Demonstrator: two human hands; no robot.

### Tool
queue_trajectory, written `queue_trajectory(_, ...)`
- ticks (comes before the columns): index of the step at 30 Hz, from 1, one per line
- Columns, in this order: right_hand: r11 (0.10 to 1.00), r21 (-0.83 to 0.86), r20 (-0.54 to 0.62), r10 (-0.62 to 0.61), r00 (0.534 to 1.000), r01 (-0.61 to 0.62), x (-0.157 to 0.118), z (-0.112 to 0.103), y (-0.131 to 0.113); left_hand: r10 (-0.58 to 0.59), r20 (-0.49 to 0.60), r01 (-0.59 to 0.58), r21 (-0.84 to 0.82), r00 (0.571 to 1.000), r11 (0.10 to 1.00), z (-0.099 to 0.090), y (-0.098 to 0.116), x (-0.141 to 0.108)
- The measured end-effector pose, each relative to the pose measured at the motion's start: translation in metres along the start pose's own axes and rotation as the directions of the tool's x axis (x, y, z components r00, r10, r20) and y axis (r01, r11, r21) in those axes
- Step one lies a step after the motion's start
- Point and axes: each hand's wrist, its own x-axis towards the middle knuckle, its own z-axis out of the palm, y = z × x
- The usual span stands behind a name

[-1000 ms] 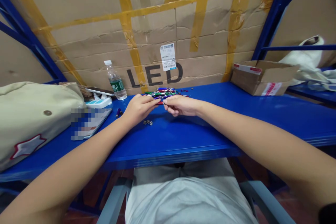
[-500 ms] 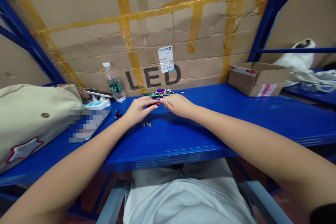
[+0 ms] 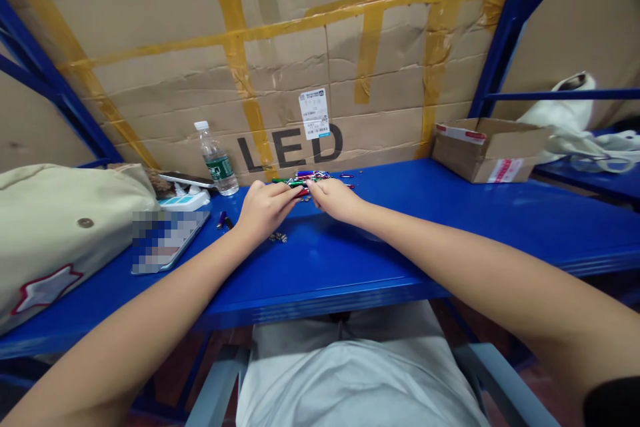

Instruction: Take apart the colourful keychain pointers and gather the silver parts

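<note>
A pile of small shiny coloured pieces (image 3: pixel 313 175), red, green, blue and purple, lies on the blue table (image 3: pixel 320 260) by the cardboard. My left hand (image 3: pixel 267 207) is at the near left side of the pile, its fingers together and pointing right. My right hand (image 3: pixel 331 199) is close beside it with thumb and fingers pinched. Whatever sits between the fingertips of either hand is too small to make out. Several small metal parts (image 3: pixel 280 237) lie just below my left hand. Two dark short pieces (image 3: pixel 223 220) rest left of it.
A water bottle (image 3: pixel 219 163) stands at the back left, near a white power strip (image 3: pixel 185 201) and a phone (image 3: pixel 173 240). A cream bag (image 3: pixel 75 213) fills the left end. An open cardboard box (image 3: pixel 490 150) sits at the right. Behind stands a large cardboard sheet (image 3: pixel 400 100).
My left hand has turned, its fingers now closer together, and it partly covers the small metal parts. The red piece seen between my hands before is no longer visible in the same position.
</note>
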Motion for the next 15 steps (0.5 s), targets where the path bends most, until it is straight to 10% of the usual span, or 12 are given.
queue_trajectory(7, 0.922, 0.305, 0.201, 0.183, 0.962, -0.239, 0.001, 0.002, 0.0, -0.031, 0.011, 0.032, -0.031, 0.999, 0.999, 0.0, 0.001, 0.005)
queue_trajectory(15, 0.963, -0.214, 0.125, -0.14, 0.982, 0.164, -0.003, -0.026, 0.003, -0.213, 0.131, 0.25, -0.499, 0.968, 0.83, 0.004, -0.003, 0.007)
